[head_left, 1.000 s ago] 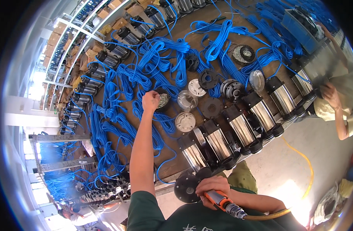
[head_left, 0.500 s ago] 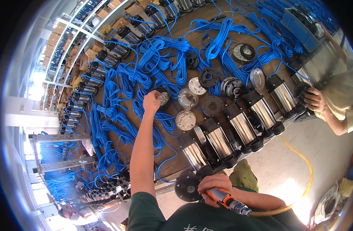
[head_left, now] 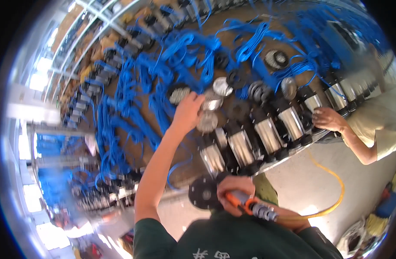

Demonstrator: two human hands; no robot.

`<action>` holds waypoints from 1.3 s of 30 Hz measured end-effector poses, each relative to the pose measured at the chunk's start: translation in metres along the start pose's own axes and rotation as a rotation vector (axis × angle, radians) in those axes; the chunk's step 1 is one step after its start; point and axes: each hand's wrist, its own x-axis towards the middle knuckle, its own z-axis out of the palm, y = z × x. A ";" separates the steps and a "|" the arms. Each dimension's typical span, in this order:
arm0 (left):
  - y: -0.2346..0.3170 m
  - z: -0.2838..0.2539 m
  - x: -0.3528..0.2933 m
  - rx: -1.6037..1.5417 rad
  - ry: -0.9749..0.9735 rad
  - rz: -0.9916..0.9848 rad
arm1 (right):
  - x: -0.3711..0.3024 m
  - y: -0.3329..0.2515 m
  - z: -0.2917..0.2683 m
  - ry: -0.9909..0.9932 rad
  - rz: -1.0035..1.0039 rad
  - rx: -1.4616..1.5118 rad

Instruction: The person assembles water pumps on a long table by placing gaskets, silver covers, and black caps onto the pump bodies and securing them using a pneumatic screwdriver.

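My left hand [head_left: 189, 111] reaches over the bench, its fingers curled beside a silver perforated cup [head_left: 212, 102] and above a round silver cover [head_left: 207, 123]. It is blurred, and whatever its fingers hold is hidden. Behind it sits a black bowl of small metal fasteners [head_left: 179, 93]. Close to my body, my right hand [head_left: 236, 190] is closed around an orange air tool [head_left: 250, 206] with a metal coupling and a yellow hose [head_left: 336, 203]. Beside that hand is a black round flange [head_left: 204, 192] with holes; its support is hidden.
Steel motor cylinders with black ends [head_left: 241, 149] line the bench's near edge. Bundles of blue cable [head_left: 180, 47] cover much of the bench. A second bowl of fasteners [head_left: 276, 59] lies farther right. At right, a co-worker's hand [head_left: 329, 119] touches a cylinder.
My left hand has left the fastener bowl and moved right, toward the silver parts. My right hand keeps the air tool. The co-worker's hand has shifted left, and the view has tilted slightly.
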 end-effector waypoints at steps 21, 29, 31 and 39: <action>0.184 -0.037 -0.243 -0.029 0.200 -0.634 | -0.002 -0.018 -0.045 0.285 0.032 0.360; 0.182 -0.019 -0.246 -0.210 0.174 -0.438 | -0.018 -0.009 -0.046 0.302 0.119 0.396; 0.181 -0.021 -0.245 -0.222 0.174 -0.449 | -0.023 -0.005 -0.047 0.337 0.133 0.404; 0.185 -0.025 -0.239 -0.234 0.132 -0.477 | -0.032 0.004 -0.052 0.421 0.168 0.417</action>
